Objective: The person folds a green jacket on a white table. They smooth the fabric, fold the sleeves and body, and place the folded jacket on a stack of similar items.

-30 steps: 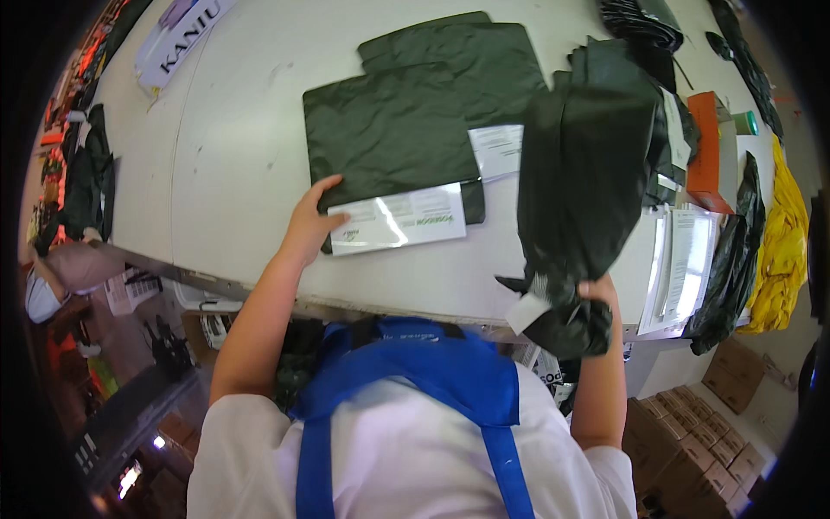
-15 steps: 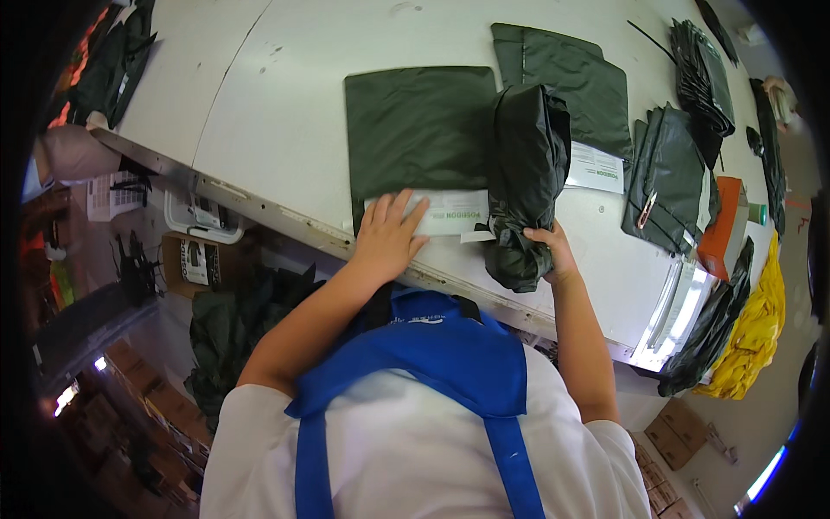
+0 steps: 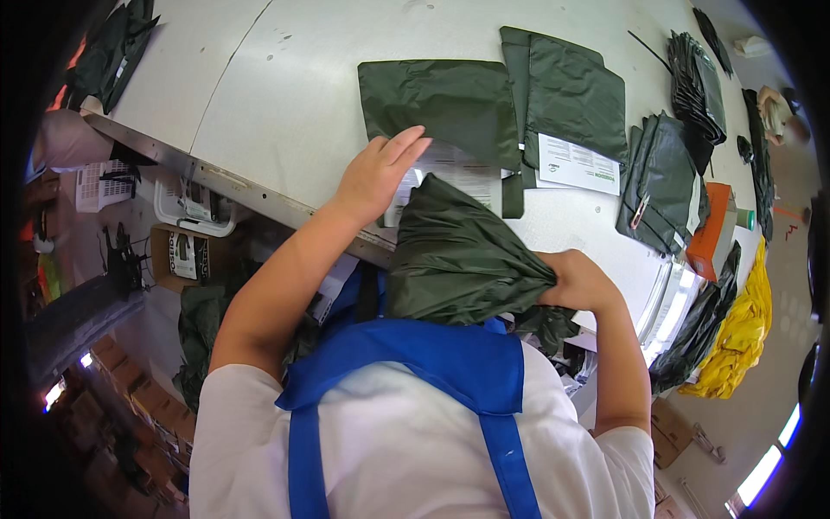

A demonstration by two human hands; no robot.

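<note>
White short-sleeved shirt (image 3: pixel 398 458), blue apron (image 3: pixel 415 355), blue straps (image 3: pixel 307 458), perhaps a black band (image 3: pixel 368 292)

Bright tabletop (image 3: pixel 285 104), dark corners, fisheye-bent edges

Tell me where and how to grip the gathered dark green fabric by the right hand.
The gathered dark green fabric is probably best pinched at its narrow neck, coming from the right, where the right hand holds it: the folds converge there, while the opposite end spreads wide.
</note>
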